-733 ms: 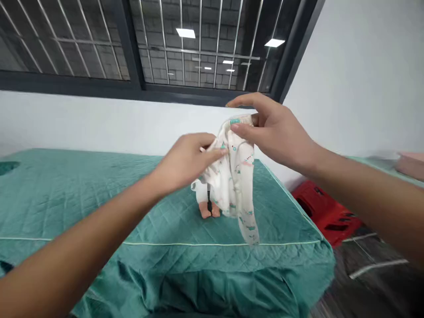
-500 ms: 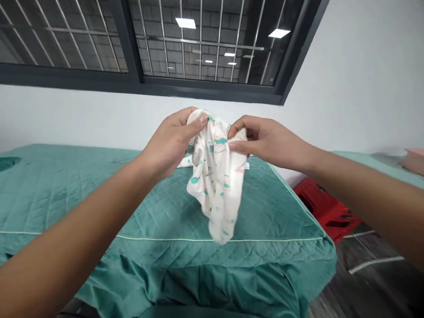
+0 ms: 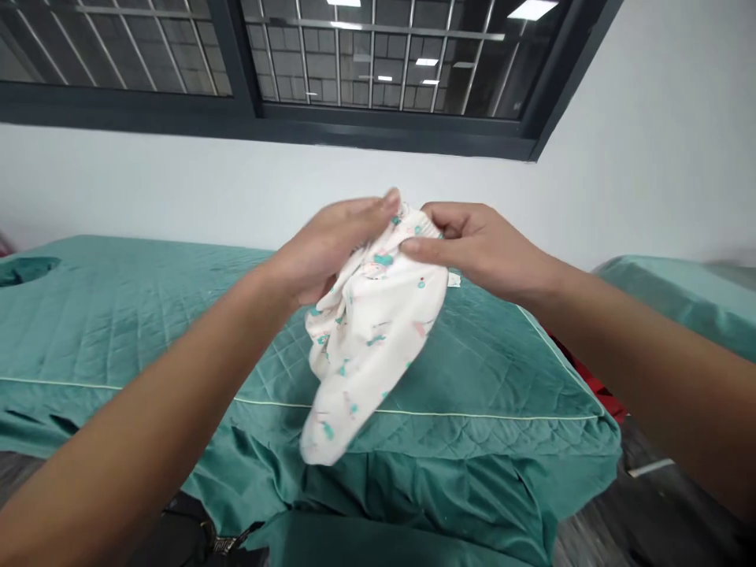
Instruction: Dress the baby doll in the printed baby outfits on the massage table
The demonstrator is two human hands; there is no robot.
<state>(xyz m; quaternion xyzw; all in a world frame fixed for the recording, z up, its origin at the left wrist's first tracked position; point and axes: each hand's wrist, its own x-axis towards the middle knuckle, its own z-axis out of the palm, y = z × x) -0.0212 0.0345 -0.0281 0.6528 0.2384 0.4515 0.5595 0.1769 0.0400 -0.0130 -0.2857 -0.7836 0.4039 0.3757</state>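
Observation:
Small white baby pants [image 3: 378,331] with a green and pink print hang in the air in front of me, their gathered waistband at the top. My left hand [image 3: 336,244] grips the waistband's left side, thumb on top and the other fingers largely hidden behind the cloth. On the right side, my right hand [image 3: 472,244] pinches the waistband between thumb and fingers. The loose lower end slants down to the left, slightly blurred, above the front edge of the bed. Behind the pants, a bit of another white printed cloth [image 3: 453,279] shows on the bed.
A green quilted cover [image 3: 177,315] lies over the bed, with a round opening [image 3: 27,272] at the far left. A barred window [image 3: 378,63] is set in the white wall behind. Something red [image 3: 596,386] stands beyond the bed's right side, and another green-covered surface [image 3: 679,299] is behind my right forearm.
The pants have swung, their lower end moving left and down. My left hand has turned and moved right, nearer my right hand. The view has tilted down a little.

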